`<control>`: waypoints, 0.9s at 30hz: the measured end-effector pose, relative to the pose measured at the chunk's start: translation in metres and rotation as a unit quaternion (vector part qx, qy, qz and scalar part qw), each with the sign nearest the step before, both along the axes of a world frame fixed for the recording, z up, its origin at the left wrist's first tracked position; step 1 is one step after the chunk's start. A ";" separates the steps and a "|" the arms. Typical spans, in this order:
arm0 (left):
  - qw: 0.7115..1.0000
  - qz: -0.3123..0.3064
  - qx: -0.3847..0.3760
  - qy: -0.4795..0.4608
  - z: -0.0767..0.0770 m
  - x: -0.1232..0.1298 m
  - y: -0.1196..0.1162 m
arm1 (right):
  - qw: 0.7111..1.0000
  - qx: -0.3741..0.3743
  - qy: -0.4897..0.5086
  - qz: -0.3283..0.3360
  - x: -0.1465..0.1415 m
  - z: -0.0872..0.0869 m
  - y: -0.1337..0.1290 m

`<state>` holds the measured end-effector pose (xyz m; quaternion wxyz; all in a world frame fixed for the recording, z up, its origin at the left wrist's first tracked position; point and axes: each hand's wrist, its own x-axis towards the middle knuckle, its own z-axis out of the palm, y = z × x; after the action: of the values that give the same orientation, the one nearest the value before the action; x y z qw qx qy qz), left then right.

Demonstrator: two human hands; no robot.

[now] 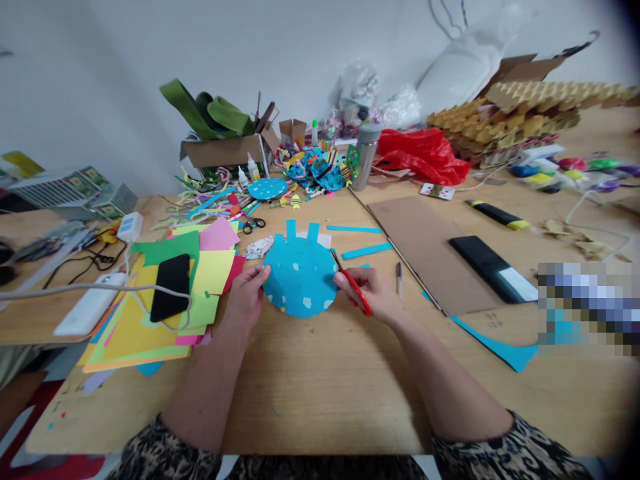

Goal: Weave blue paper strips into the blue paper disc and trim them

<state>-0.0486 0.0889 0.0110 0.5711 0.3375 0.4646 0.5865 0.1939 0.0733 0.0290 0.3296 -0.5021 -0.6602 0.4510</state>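
Note:
My left hand (250, 293) pinches the left edge of a round blue paper disc (301, 279), held up over the table. Pale patches dot the disc, and two blue paper strips (291, 231) stand up from its top edge. In my right hand (373, 291) is a pair of red-handled scissors (359, 291), its blades pointing up and away beside the disc. My right fingertips also touch the disc's right edge. Beyond the right hand, two loose blue strips (367, 251) lie on the table, and a pen (399, 280) rests close by.
Coloured paper sheets (150, 340) with a black phone (171, 287) on them lie at left. Brown cardboard (425, 247) carries a black-and-white device (493, 267) at right. Black scissors (254, 225), a second dotted disc (268, 189) and a steel bottle (367, 160) stand or lie farther back.

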 end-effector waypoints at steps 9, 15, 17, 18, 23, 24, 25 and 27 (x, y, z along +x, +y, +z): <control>1.000 -0.006 0.003 0.017 -0.002 -0.001 0.000 | 1.000 -0.007 0.005 0.018 0.002 -0.002 0.000; 1.000 -0.002 0.007 0.026 -0.003 -0.003 0.000 | 0.999 0.010 0.009 0.039 0.002 -0.004 0.002; 1.000 -0.003 0.006 0.028 -0.002 -0.003 0.000 | 0.999 0.012 0.005 0.038 0.002 -0.006 0.003; 1.000 -0.002 0.005 0.028 -0.002 -0.004 0.000 | 0.999 0.012 0.002 0.036 0.002 -0.007 0.004; 1.000 0.011 -0.001 0.023 -0.001 -0.003 0.001 | 1.000 0.005 0.001 0.022 0.001 -0.007 0.004; 1.000 0.016 -0.002 0.022 -0.001 -0.003 0.001 | 1.000 0.006 0.003 0.018 0.001 -0.007 0.004; 1.000 0.022 -0.002 0.020 -0.002 -0.003 0.001 | 1.000 0.007 0.005 0.013 0.000 -0.007 0.004; 0.999 0.039 0.000 0.016 -0.003 -0.003 0.002 | 1.000 0.009 0.007 0.003 -0.001 -0.007 0.005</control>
<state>-0.0513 0.0908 0.0080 0.5407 0.3285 0.4866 0.6025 0.1929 0.0778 0.0215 0.3371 -0.4939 -0.6637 0.4493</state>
